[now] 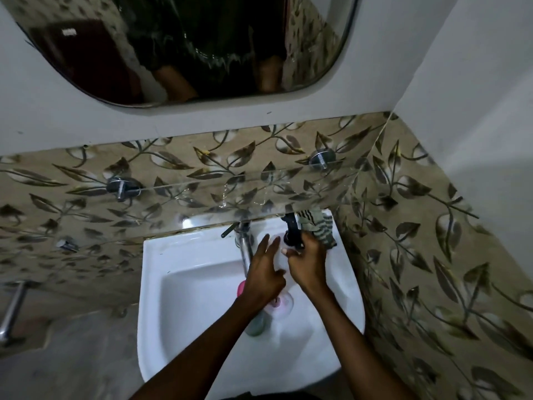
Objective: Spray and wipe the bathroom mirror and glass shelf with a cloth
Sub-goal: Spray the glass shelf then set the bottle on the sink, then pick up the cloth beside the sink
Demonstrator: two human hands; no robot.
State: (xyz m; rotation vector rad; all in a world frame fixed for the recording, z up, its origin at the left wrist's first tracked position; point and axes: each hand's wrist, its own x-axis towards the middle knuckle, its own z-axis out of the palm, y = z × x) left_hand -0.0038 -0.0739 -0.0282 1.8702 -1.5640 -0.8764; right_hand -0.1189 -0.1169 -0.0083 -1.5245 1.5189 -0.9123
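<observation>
Just above our right hand, whose fingers curl round the upright spray bottle, lies the striped cloth; our left hand is spread, empty, alongside

Mirror: upper part cut off by the top edge; the reflection is dark and streaked, the figure in it indistinct. Spray bottle: body hidden behind the right hand, only the dark head visible. Items in the sink: partly covered by the left hand, blurred, unidentifiable. Towel bar: cut by the left edge.
</observation>
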